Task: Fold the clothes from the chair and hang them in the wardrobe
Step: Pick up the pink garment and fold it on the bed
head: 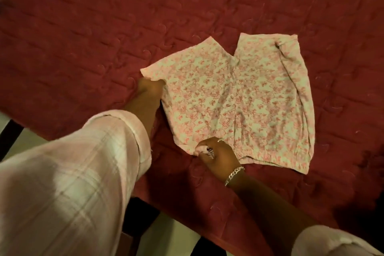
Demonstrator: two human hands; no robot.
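Pink floral shorts (234,97) lie flat on bedspread (83,37).

shorts (234,97): thin printed cloth, matt, creased | bedspread (83,37): quilted matt cloth | bracelet (234,173): shiny metal

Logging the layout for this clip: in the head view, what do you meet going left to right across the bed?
Pink plaid sleeve → left hand gripping the shorts' leg hem → right hand with a silver chain bracelet, pinching the waistband corner → pink floral fabric shorts, spread flat on the dark red quilted bedspread.
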